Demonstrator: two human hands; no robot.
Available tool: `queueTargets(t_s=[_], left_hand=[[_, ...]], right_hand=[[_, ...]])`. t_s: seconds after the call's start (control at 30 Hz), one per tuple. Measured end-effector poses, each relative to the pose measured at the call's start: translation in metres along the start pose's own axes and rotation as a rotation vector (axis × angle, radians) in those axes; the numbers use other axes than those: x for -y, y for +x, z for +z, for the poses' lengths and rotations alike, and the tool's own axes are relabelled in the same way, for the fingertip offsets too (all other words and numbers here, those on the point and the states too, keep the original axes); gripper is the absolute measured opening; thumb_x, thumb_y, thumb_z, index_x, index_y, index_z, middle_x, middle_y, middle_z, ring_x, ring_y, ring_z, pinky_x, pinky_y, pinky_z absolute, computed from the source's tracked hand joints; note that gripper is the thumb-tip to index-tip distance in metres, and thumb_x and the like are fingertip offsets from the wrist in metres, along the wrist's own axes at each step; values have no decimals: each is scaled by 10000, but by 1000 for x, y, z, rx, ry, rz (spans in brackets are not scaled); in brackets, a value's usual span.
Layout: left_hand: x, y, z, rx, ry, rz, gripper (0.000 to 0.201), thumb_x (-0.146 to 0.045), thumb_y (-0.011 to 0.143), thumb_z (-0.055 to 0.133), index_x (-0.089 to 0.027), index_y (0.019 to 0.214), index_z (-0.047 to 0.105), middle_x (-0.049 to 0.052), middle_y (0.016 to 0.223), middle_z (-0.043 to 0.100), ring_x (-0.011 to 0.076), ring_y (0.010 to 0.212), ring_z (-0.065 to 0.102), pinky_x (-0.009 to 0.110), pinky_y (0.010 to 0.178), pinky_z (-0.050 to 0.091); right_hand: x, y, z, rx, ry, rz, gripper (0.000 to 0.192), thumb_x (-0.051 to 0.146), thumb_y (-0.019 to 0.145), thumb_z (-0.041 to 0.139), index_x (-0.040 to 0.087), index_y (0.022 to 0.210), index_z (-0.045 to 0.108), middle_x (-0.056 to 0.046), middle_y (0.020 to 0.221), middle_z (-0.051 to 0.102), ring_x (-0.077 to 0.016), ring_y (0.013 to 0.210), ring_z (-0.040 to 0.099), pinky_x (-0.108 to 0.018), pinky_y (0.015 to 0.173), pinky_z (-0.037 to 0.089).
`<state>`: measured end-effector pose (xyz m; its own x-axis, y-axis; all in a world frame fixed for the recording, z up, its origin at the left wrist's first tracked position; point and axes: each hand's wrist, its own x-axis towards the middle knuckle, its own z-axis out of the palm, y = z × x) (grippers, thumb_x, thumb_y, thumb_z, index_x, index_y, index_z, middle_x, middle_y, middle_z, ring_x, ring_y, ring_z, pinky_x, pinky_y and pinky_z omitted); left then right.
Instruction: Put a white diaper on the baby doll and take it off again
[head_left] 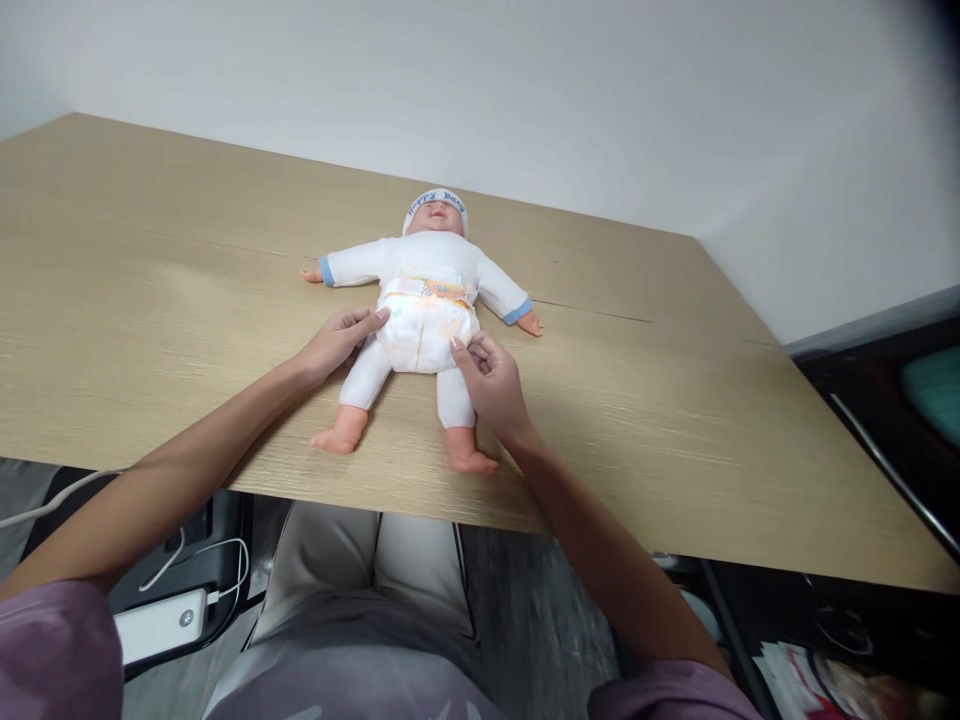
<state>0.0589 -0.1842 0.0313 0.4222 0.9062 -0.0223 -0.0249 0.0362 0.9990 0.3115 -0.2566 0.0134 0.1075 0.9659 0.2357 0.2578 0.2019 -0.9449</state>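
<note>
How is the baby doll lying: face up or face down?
Face up: the baby doll lies on its back on the table, face and diaper front showing.

The doll [425,300] wears a white suit with blue cuffs and a white cap lettered in blue; its diaper [424,325] is white with orange and yellow print. The desk [675,400] is pale wood grain. Both sleeves [52,650] are mauve, the wall [525,90] white.
</note>
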Motion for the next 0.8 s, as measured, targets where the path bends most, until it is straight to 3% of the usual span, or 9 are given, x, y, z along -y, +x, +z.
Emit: queueTargets(t_s=[0.1, 0.17, 0.33, 0.43, 0.53, 0.67, 0.73, 0.8], left_hand=[[-2, -3, -2, 1, 38, 1, 629, -772, 895, 869, -206, 775, 624, 0, 733, 563, 145, 662, 452, 309, 613, 363], [-5, -6, -2, 21, 40, -13, 582, -744, 906, 871, -193, 850, 690, 13, 797, 631, 148, 702, 507, 301, 648, 402], [-17, -26, 2, -29, 95, -33, 540, -660, 937, 840, -173, 1166, 795, 88, 1169, 810, 246, 1048, 707, 362, 945, 559], [-26, -40, 1, -72, 168, -38, 607, -627, 979, 798, -176, 1384, 761, 131, 1438, 781, 299, 1259, 709, 444, 1129, 551], [-29, -42, -10, -83, 289, -2, 599, -608, 1031, 740, -171, 1441, 727, 153, 1512, 748, 313, 1332, 697, 484, 1194, 525], [-24, -6, -37, -259, 682, 146, 513, -532, 1059, 677, -166, 1419, 676, 177, 1540, 693, 328, 1306, 671, 524, 1188, 515], [-21, 26, -51, -345, 958, 190, 553, -466, 1024, 713, -134, 1459, 635, 230, 1590, 629, 399, 1440, 571, 579, 1260, 433], [-19, 61, -61, -361, 1184, 143, 679, -476, 992, 756, -80, 1517, 587, 300, 1650, 547, 491, 1555, 440, 639, 1304, 340]], right_hand=[[3, -8, 0, -79, -220, -76, 392, 600, 1071, 691, 274, 872, 603, 34, 741, 473, -202, 738, 460, -355, 734, 422], [3, -12, 1, -108, -302, -110, 334, 559, 1074, 695, 261, 927, 676, 14, 800, 542, -207, 772, 491, -365, 777, 458], [-2, -20, -5, -124, -324, -192, 321, 518, 1041, 751, 214, 1123, 810, -73, 1117, 676, -180, 784, 546, -376, 806, 539], [1, -28, -18, -65, -355, -214, 306, 457, 1056, 748, 230, 1249, 821, -44, 1055, 675, -181, 774, 551, -380, 834, 549], [1, -25, -38, -39, -413, -225, 309, 450, 1081, 723, 248, 1300, 803, -29, 1005, 703, -197, 781, 572, -384, 828, 540], [-20, 14, -68, -166, -572, -292, 350, 483, 1064, 702, 231, 1302, 754, -91, 1113, 745, -271, 949, 652, -456, 953, 566], [-37, 46, -79, -214, -719, -325, 422, 477, 1048, 689, 211, 1376, 703, -163, 1310, 743, -342, 1186, 662, -544, 1123, 522], [-53, 77, -83, -209, -871, -291, 562, 506, 1035, 693, 165, 1479, 638, -235, 1486, 685, -411, 1370, 598, -611, 1207, 461]])
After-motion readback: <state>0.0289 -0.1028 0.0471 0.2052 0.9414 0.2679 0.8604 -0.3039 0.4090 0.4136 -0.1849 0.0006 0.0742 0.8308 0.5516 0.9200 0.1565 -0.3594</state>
